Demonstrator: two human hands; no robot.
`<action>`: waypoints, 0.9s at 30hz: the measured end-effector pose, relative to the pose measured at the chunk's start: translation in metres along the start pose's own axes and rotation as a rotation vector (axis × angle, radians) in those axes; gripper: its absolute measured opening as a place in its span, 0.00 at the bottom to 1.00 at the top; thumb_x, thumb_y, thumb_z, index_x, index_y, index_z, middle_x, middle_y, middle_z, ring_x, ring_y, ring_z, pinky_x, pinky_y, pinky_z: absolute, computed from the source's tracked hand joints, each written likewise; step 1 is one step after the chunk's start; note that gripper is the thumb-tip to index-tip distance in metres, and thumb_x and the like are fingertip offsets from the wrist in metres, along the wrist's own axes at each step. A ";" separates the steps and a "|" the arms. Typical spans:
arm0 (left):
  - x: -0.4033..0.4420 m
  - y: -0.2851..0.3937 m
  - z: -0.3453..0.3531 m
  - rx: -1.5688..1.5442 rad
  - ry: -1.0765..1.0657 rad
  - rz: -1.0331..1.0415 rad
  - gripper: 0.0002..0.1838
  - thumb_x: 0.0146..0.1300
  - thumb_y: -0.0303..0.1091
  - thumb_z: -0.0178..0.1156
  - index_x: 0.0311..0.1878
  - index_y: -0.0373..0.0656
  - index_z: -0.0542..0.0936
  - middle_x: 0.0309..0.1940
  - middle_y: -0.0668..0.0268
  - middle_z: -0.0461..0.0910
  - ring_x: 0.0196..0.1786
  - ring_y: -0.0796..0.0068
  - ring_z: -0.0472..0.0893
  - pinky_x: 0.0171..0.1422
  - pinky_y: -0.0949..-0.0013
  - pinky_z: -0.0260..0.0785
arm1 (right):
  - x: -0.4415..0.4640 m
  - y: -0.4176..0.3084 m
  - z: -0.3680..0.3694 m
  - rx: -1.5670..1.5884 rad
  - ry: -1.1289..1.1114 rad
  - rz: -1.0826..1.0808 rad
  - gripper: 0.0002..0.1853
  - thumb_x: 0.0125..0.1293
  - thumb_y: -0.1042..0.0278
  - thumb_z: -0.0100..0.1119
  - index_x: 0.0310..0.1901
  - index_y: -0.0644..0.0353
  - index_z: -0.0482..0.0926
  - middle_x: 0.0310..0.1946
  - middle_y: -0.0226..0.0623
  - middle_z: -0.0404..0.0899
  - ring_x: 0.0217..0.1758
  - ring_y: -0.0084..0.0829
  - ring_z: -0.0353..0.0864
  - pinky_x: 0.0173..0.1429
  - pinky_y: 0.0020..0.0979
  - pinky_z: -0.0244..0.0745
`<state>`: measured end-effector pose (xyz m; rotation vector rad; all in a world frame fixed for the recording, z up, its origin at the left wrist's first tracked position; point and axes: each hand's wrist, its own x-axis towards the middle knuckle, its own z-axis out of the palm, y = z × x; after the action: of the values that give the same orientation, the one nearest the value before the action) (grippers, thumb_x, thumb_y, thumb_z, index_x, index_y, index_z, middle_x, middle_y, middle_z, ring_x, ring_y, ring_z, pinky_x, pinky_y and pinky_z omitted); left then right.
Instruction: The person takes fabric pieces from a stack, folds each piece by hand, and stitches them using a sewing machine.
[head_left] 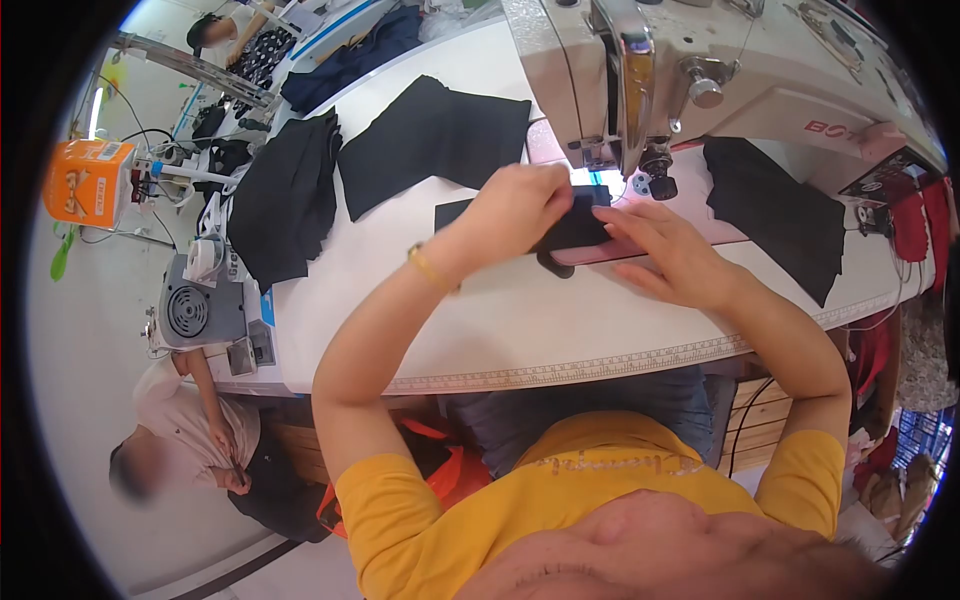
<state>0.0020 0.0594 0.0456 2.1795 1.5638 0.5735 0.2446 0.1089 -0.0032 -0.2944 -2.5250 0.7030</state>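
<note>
A small black fabric piece [575,228] lies on the bed of a white sewing machine [760,100], its upper edge by the lit needle area. My left hand [520,205] has its fingers curled together over this fabric, just left of the needle. My right hand [665,250] rests with fingers spread at the fabric's right end, below the presser foot. The part of the cloth under my left hand is hidden. Larger black pieces lie around: one [430,135] behind my left hand, a stack [285,200] farther left, another [775,210] right of the machine's needle.
A ruler strip [560,374] runs along the table's front edge. At the left are an orange box [90,183] and a grey machine motor [190,308]. One person [200,430] is at lower left, another [225,35] at upper left. Dark cloth [350,62] lies behind.
</note>
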 end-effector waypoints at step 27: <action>0.015 -0.003 0.046 0.471 0.162 -0.143 0.10 0.61 0.39 0.63 0.35 0.42 0.77 0.34 0.63 0.79 0.38 0.65 0.82 0.36 0.67 0.75 | 0.010 0.003 0.001 -0.287 0.078 -0.126 0.16 0.51 0.74 0.69 0.44 0.62 0.83 0.44 0.36 0.79 0.45 0.39 0.80 0.37 0.32 0.80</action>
<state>0.0289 0.0703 0.0074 2.3648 2.0964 0.3703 0.2355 0.1145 -0.0017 -0.2520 -2.5407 0.2738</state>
